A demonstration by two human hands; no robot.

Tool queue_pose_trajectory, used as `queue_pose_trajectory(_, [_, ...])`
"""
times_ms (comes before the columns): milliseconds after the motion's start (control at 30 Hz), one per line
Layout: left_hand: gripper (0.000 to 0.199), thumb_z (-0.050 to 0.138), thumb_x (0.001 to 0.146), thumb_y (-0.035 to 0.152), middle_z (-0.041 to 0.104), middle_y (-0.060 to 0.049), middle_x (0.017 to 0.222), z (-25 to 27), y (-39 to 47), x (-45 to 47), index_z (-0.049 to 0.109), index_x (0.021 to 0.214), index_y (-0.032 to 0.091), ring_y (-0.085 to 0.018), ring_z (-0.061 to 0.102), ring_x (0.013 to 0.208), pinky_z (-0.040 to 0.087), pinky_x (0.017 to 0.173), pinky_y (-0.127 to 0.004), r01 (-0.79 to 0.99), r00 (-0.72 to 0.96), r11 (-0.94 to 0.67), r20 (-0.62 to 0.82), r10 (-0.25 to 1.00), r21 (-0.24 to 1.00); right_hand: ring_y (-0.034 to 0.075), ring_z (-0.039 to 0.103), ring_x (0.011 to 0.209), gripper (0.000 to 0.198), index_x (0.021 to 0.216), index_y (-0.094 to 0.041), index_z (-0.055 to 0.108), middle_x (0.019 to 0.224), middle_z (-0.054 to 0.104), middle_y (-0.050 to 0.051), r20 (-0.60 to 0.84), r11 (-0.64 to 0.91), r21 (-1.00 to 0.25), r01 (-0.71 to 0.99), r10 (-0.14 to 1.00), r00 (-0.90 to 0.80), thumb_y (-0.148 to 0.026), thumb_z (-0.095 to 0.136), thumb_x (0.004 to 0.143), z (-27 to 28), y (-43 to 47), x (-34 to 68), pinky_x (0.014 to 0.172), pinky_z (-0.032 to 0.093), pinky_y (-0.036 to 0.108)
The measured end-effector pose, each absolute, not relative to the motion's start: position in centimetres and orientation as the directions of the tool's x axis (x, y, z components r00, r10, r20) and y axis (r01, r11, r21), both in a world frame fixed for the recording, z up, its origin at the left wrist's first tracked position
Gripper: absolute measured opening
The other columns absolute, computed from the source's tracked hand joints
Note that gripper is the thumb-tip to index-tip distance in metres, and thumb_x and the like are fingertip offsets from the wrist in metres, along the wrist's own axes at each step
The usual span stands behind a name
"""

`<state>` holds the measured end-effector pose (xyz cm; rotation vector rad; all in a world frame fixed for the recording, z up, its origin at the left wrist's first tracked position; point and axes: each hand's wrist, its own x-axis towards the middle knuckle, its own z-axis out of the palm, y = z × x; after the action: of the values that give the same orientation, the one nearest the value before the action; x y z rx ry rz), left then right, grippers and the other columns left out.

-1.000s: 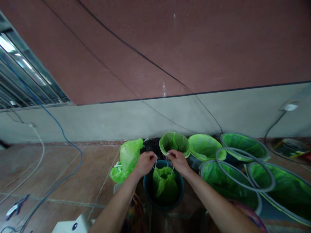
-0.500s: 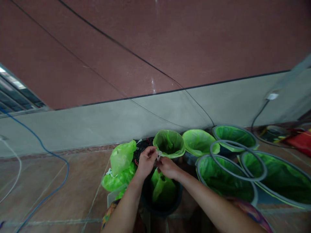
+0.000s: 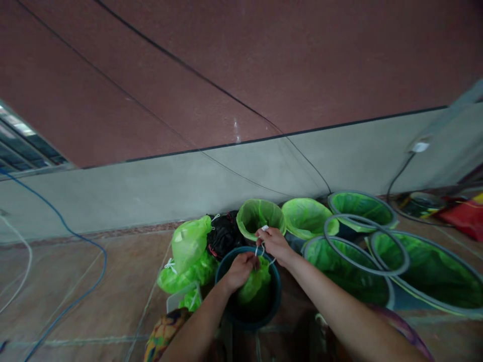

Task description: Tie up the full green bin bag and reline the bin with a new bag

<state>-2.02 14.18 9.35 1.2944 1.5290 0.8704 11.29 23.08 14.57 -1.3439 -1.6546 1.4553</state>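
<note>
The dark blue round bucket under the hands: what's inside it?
The dark blue round bucket holds a green plastic bag with white drawstrings. The left hand grips its neck; the right hand pinches the strings. The bag's contents and the bucket's bottom are hidden.

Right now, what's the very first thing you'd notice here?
The bright green bags: one sits in a dark bucket at bottom centre, where the left hand grips the green bag and the right hand pinches its white drawstring. More green-lined bins line the floor to the right, and tied green bags lie on the left.
</note>
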Motion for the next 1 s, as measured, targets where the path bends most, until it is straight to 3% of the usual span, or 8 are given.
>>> queue_pose_trajectory(67, [0.031, 0.049, 0.087, 0.03, 0.061, -0.001, 0.062, 9.0, 14.2, -2.3, 0.063, 0.062, 0.018, -0.016, 0.053, 0.065, 0.041, 0.07, -0.029, 0.266, -0.187, 0.269, -0.224, 0.956, 0.926, 0.018, 0.066, 0.069, 0.023, 0.087, -0.017, 0.071, 0.075, 0.073, 0.007, -0.107, 0.077, -0.881, 0.467, 0.929, -0.354, -0.027, 0.051, 0.089, 15.1, 23.4, 12.0, 0.064, 0.046, 0.026])
queue_pose_trajectory(133, [0.028, 0.05, 0.084, 0.026, 0.06, -0.001, 0.059, 8.8, 14.3, -2.8, 0.062, 0.06, 0.018, -0.014, 0.052, 0.06, 0.041, 0.065, -0.029, 0.134, -0.364, 0.354, -0.286, 0.886, 0.926, 0.021, 0.069, 0.086, 0.023, 0.101, -0.016, 0.074, 0.088, 0.076, 0.009, -0.041, 0.249, -0.731, 0.635, 0.913, -0.405, -0.024, 0.059, 0.085, 15.7, 23.6, 13.0, 0.081, 0.048, 0.029])
queue_pose_trajectory(233, [0.021, 0.051, 0.079, 0.02, 0.065, -0.004, 0.064, 8.4, 14.3, -3.8, 0.065, 0.063, 0.017, -0.014, 0.056, 0.059, 0.043, 0.063, -0.029, -0.006, -0.48, 0.408, -0.361, 0.8, 0.913, 0.025, 0.069, 0.104, 0.035, 0.116, -0.019, 0.073, 0.108, 0.076, 0.011, -0.113, 0.404, -0.499, 0.767, 0.847, -0.52, -0.026, 0.065, 0.083, 16.6, 23.2, 14.6, 0.095, 0.047, 0.035])
queue_pose_trajectory(333, [0.02, 0.052, 0.078, 0.022, 0.069, -0.006, 0.068, 8.1, 14.1, -4.6, 0.065, 0.064, 0.016, -0.015, 0.06, 0.062, 0.047, 0.066, -0.029, -0.039, -0.498, 0.404, -0.368, 0.785, 0.914, 0.03, 0.066, 0.116, 0.037, 0.116, -0.02, 0.074, 0.121, 0.074, 0.013, -0.281, 0.493, -0.344, 0.799, 0.758, -0.589, -0.027, 0.069, 0.079, 17.0, 21.9, 15.6, 0.096, 0.049, 0.038])
queue_pose_trajectory(467, [0.018, 0.061, 0.074, 0.032, 0.07, -0.005, 0.067, 7.9, 13.9, -4.9, 0.065, 0.064, 0.017, -0.016, 0.064, 0.064, 0.05, 0.071, -0.031, -0.126, -0.461, 0.331, -0.35, 0.815, 0.935, 0.036, 0.071, 0.108, 0.029, 0.101, -0.011, 0.079, 0.109, 0.077, 0.021, -0.487, 0.571, -0.192, 0.798, 0.65, -0.583, -0.018, 0.07, 0.075, 17.2, 20.0, 15.3, 0.08, 0.052, 0.037])
queue_pose_trajectory(633, [0.02, 0.058, 0.077, 0.029, 0.067, -0.002, 0.064, 7.9, 13.7, -4.5, 0.064, 0.063, 0.017, -0.013, 0.057, 0.059, 0.043, 0.064, -0.028, -0.052, -0.377, 0.34, -0.334, 0.864, 0.939, 0.028, 0.074, 0.095, 0.023, 0.084, -0.015, 0.08, 0.096, 0.08, 0.015, -0.408, 0.608, -0.363, 0.706, 0.577, -0.707, -0.024, 0.059, 0.087, 16.9, 19.6, 14.3, 0.073, 0.047, 0.031])
queue_pose_trajectory(833, [0.026, 0.052, 0.084, 0.02, 0.058, 0.002, 0.056, 7.5, 14.0, -4.2, 0.06, 0.059, 0.017, -0.011, 0.048, 0.053, 0.035, 0.058, -0.026, 0.095, -0.4, 0.443, -0.373, 0.837, 0.891, 0.024, 0.07, 0.094, 0.036, 0.087, -0.016, 0.076, 0.097, 0.077, 0.012, -0.187, 0.532, -0.432, 0.728, 0.737, -0.65, -0.03, 0.045, 0.098, 16.4, 20.9, 13.9, 0.077, 0.042, 0.03])
queue_pose_trajectory(1000, [0.03, 0.048, 0.087, 0.014, 0.053, 0.003, 0.053, 7.5, 14.3, -4.1, 0.057, 0.058, 0.018, -0.01, 0.046, 0.052, 0.033, 0.056, -0.024, 0.091, -0.411, 0.456, -0.384, 0.827, 0.885, 0.018, 0.065, 0.073, 0.034, 0.077, -0.017, 0.072, 0.073, 0.072, 0.005, -0.198, 0.475, -0.666, 0.575, 0.63, -0.751, -0.031, 0.048, 0.095, 16.9, 20.7, 14.2, 0.068, 0.04, 0.028])
